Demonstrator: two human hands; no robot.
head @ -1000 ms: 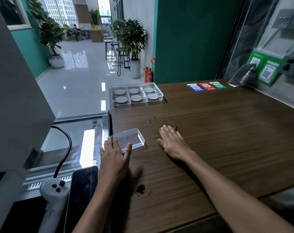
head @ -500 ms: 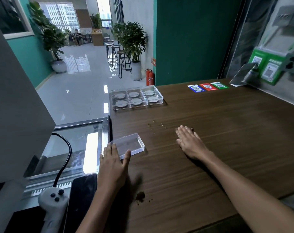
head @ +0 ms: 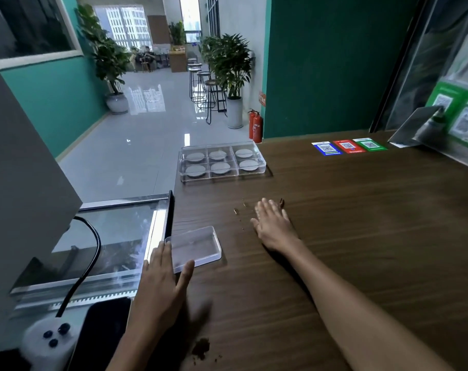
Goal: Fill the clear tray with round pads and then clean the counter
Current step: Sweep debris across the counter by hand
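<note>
Right hand [head: 274, 227], fingers straight and together, lies flat by crumbs [head: 237, 211]; left hand [head: 162, 277], fingers spread, touches small clear lid [head: 194, 246]. Risk: sweep scatters crumbs off counter [head: 361, 223] or misses near pile [head: 200, 349].

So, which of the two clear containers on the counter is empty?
The small clear tray near the counter's left edge, touched by the left hand, is empty. The six-compartment tray farther back holds a round pad in every cell.

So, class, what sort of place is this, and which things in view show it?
Probably a shop or café service counter: a wooden counter bearing payment QR code stickers, bar stools and potted plants in the tiled hall beyond.
</note>
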